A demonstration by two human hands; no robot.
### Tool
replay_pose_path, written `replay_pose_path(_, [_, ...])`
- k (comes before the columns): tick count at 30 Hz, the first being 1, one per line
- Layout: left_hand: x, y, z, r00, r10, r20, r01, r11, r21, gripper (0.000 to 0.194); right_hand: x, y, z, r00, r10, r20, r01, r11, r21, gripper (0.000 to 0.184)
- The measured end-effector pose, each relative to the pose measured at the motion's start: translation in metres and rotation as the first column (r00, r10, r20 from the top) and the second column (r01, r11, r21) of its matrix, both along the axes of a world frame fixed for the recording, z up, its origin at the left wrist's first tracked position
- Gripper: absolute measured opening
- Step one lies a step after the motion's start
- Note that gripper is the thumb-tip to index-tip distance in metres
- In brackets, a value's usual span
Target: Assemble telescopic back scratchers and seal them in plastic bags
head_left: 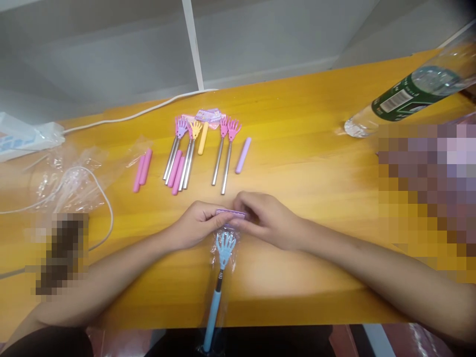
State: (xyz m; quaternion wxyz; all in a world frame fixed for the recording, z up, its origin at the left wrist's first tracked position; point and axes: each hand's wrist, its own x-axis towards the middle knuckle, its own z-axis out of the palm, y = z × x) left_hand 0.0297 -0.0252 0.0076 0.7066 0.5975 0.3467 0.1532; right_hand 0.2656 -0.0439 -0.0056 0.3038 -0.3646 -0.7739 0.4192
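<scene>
My left hand [199, 225] and my right hand [266, 220] pinch a purple header card [231, 214] at the top of a clear plastic bag. Inside the bag is a light blue back scratcher [225, 248], its hand-shaped head just below my fingers and its handle reaching past the table's front edge. Beyond my hands lie several metal rods with claw heads, among them a pink back scratcher head [233, 129], a yellow head [195, 130] and a purple head [181, 126].
Loose handle sleeves lie nearby: pink ones [146, 167], a yellow one [203, 139] and a purple one [243, 155]. Purple cards [208, 116] sit behind. Crumpled clear plastic [70, 183], a white cable [141, 115] and a power strip [29, 136] are left. A water bottle [405, 101] stands right.
</scene>
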Motion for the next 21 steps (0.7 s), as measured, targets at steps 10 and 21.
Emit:
replay_pose_path(10, [-0.003,-0.001,0.001,0.996,-0.081,-0.042,0.081,0.997,0.013,0.047,-0.002,0.001,0.0,0.992,0.123,-0.031,-0.124,0.991,-0.04,0.041])
replay_pose_path(21, [-0.005,0.003,-0.004,0.995,-0.093,-0.027,0.094,0.995,0.038,0.046,0.005,0.006,0.006,0.989,0.143,-0.026,-0.144,0.988,-0.048,0.037])
